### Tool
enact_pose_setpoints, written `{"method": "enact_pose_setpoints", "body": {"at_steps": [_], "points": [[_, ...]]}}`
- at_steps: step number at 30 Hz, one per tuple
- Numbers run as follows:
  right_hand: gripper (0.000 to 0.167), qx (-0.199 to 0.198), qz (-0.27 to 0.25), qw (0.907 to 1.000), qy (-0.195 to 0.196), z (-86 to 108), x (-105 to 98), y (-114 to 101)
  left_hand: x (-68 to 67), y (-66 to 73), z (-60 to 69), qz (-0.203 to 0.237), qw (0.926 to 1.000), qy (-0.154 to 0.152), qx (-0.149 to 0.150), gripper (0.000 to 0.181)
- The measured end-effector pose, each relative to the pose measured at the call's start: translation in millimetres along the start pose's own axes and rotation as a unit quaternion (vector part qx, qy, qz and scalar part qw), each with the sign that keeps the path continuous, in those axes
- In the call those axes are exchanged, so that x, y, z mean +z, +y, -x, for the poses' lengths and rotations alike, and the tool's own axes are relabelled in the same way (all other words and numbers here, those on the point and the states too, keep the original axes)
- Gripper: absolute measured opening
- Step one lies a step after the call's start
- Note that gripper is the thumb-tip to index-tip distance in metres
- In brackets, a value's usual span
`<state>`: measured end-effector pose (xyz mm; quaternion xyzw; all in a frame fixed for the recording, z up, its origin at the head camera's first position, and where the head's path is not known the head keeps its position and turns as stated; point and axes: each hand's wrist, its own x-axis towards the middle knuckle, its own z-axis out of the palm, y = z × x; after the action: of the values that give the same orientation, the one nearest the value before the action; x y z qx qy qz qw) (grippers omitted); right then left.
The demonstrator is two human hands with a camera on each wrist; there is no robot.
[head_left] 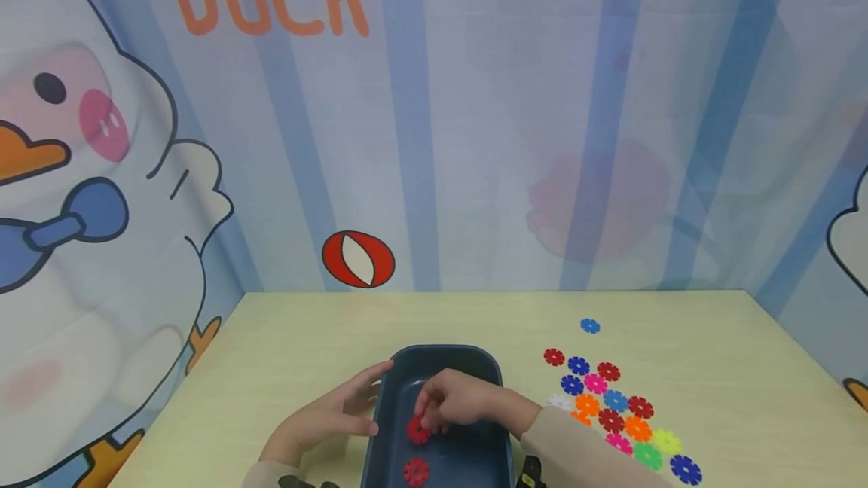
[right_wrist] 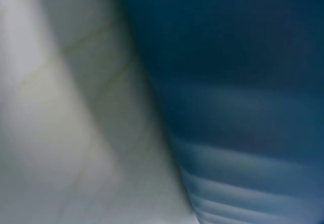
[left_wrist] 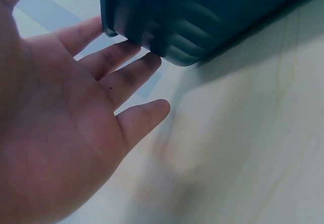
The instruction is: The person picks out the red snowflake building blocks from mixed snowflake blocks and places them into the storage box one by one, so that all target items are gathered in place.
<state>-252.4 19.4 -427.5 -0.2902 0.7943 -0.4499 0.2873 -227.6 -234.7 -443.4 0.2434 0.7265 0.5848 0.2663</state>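
Observation:
A dark blue tray (head_left: 468, 465) with rounded corners stands on the table in the head view. My left hand (head_left: 332, 414) touches its left side with spread, fairly straight fingers; in the left wrist view the fingertips of that hand (left_wrist: 61, 113) meet the tray's outer wall (left_wrist: 167, 27). Inside the tray, my right hand (head_left: 464, 398) pinches a red notched plastic disc (head_left: 418, 431) between thumb and fingers. Another red disc (head_left: 417, 471) lies on the tray floor nearer me. Only the tray's wall (right_wrist: 243, 118) and tabletop appear in the right wrist view; the hand is hidden there.
Right of the tray, several notched discs in many colours lie spread on the pale table (head_left: 305, 337), among them a green disc (head_left: 648, 456) and a dark blue disc (head_left: 686, 470). One blue disc (head_left: 590, 326) lies farther back. A printed duck curtain (head_left: 475, 134) hangs behind.

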Motion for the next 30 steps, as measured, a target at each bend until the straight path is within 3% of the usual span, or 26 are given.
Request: {"method": "enact_pose_setpoints", "body": {"at_steps": [30], "points": [[0.011, 0.030, 0.012, 0.9995, -0.006, 2.2, 1.5, -3.3, -0.2, 0.3, 0.7, 0.000, 1.0000, 0.002, 0.001, 0.080]]}}
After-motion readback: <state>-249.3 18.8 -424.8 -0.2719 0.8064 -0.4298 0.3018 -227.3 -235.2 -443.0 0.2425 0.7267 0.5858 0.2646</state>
